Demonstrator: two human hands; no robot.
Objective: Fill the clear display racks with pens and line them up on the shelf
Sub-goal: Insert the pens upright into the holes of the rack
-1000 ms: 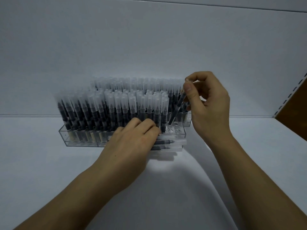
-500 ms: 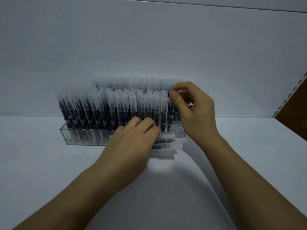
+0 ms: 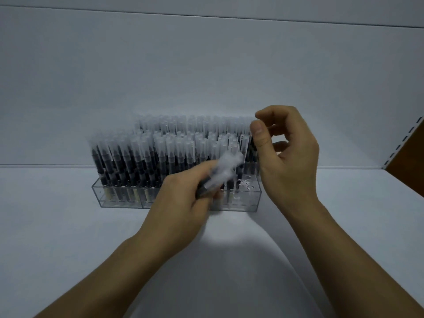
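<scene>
The display rack (image 3: 249,199) was clear, hard plastic, glossy, with smooth walls that caught faint glints. The pens (image 3: 142,161) standing in it had frosted, translucent plastic caps over dark, matt barrels. The loose pens (image 3: 226,164) in the left grip (image 3: 181,203) showed the same frosted plastic, though blurred. The shelf (image 3: 68,226) and its back panel (image 3: 206,65) looked like smooth, matt white painted sheet, with no grain or texture to be seen. At the right, the slotted upright (image 3: 401,144) was matt white too, and the side panel (image 3: 413,166) beyond it looked brown, wood-like and dull.
</scene>
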